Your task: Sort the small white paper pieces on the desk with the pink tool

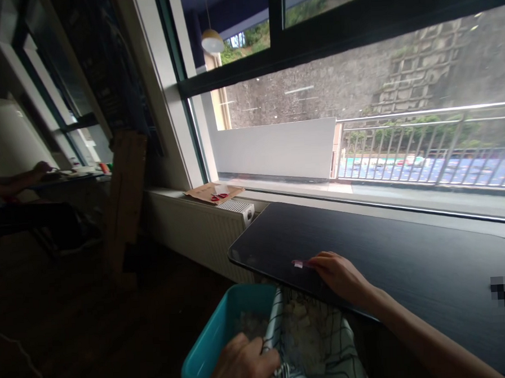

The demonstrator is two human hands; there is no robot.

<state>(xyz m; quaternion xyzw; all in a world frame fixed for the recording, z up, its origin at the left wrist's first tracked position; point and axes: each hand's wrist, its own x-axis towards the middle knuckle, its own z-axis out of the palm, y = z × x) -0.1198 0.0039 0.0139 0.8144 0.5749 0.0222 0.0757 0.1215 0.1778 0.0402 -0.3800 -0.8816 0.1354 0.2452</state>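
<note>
My right hand (335, 272) rests low over the near left part of the dark table (391, 249). Its fingers are pinched on a thin pink piece (310, 262), and a small white bit (299, 264) shows at the far end; the exact kind is unclear. Below the table edge, my left hand (243, 361) is closed at the rim of a striped cloth bag (345, 347), seemingly gripping it; its fingertips are partly hidden. Pale loose pieces (302, 327) lie inside the bag. Beside it stands a teal bin (209, 335) with whitish, crumpled-looking contents.
A white radiator (191, 234) runs under the window, with red-handled scissors (219, 197) on brown cardboard (193, 195) above it. Cardboard (128, 190) leans upright at left. Another person's arm (19, 181) shows at a far table. A white cable (22, 353) crosses the floor.
</note>
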